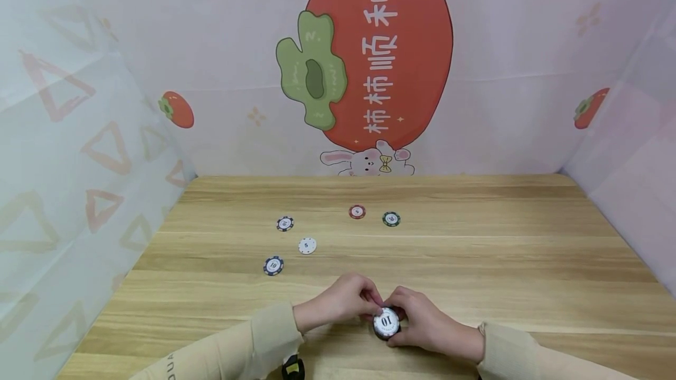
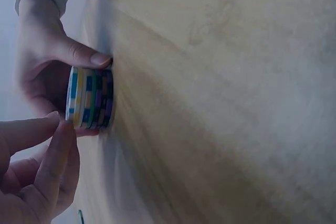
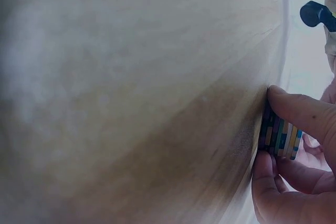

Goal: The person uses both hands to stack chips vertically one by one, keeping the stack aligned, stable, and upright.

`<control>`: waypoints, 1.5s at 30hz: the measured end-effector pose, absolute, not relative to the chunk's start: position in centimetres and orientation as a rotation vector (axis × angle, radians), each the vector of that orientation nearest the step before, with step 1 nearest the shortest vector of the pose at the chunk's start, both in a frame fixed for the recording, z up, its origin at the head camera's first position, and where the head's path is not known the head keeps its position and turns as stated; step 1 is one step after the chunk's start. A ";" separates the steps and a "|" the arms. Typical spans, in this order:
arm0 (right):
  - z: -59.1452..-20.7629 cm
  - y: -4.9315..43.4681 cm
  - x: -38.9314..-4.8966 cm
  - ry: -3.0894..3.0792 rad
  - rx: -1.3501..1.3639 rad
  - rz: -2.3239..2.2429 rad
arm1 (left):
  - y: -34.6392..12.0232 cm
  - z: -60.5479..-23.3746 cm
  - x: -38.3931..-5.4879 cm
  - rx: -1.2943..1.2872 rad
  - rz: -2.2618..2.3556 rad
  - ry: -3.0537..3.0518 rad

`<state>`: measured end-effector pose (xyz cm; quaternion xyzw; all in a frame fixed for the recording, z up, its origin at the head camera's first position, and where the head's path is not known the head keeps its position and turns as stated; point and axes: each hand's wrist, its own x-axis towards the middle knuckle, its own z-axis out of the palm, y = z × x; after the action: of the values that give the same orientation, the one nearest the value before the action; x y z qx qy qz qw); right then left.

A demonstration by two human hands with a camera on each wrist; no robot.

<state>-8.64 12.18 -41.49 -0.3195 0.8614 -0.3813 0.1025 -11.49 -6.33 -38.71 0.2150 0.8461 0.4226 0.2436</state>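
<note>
A short stack of poker chips (image 1: 387, 324) stands on the near part of the wooden table, a white chip marked 10 facing up. My right hand (image 1: 426, 322) grips the stack from the right, thumb on the near side and fingers round the far side. From the left, my left hand (image 1: 344, 299) pinches the edge of the top chip (image 2: 70, 95) between thumb and fingertip. Side on, the stack's edges (image 3: 281, 134) show blue, yellow, green and purple bands in the right wrist view, with the thumb and fingers low against the tabletop.
Loose chips lie flat farther off: two dark blue ones (image 1: 273, 265), a white one (image 1: 307, 245) marked 5, a red one (image 1: 357, 211) and a green one (image 1: 392, 219). A printed cloth wall (image 1: 491, 116) rises behind the wooden table (image 1: 502, 263).
</note>
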 end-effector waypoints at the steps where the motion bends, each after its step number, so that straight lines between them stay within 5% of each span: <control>1: -41.5 12.2 -8.6 2.548 -0.947 -1.123 | -6.3 -38.7 -11.7 0.605 1.122 2.334; 25: -41.4 12.2 -8.6 2.555 -0.930 -1.096 | -4.8 -37.8 -19.8 1.237 0.261 2.753; 45: -41.4 12.2 -8.7 2.549 -0.937 -1.109 | -1.8 -38.0 -24.4 1.091 0.030 2.815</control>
<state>-8.66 12.20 -41.41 -0.3176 0.8643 -0.3759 0.1041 -24.40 -1.81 -38.02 0.3606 0.9306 0.0099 0.0613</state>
